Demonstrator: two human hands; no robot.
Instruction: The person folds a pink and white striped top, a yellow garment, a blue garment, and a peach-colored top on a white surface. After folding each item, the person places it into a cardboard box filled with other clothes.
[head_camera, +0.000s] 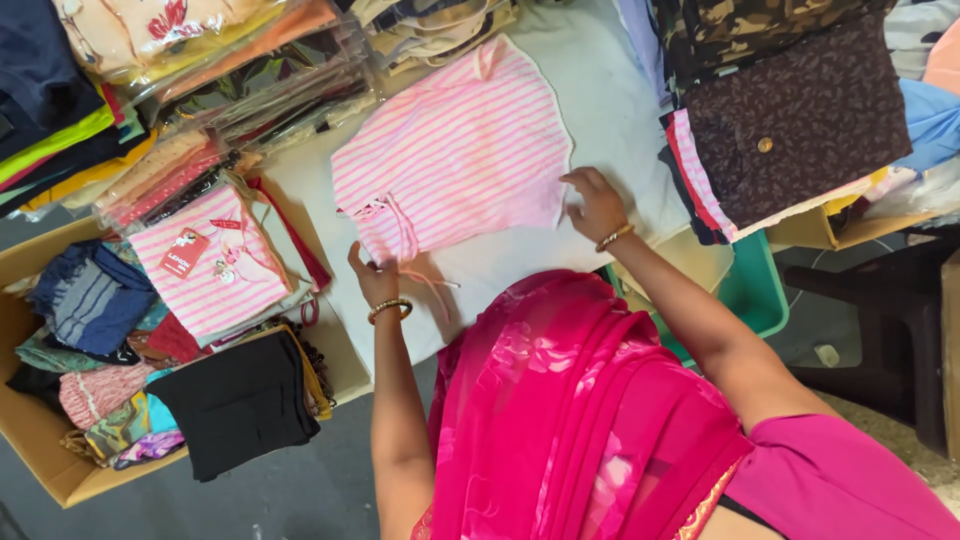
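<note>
Piles of folded clothes ring a white bench where a pink striped garment lies flat. Left hand pinches its drawstring corner with narrow fingers; right hand presses its edge, fingers spread.

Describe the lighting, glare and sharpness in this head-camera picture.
Head view: soft, even light, with only a faint shadow under the left hand on the white table cover; glare streaks the clear plastic garment bags at top left; the pink-and-white striped cotton shorts are sharp, the right hand slightly soft; straight edges bow little, so distortion looks mild.
</note>
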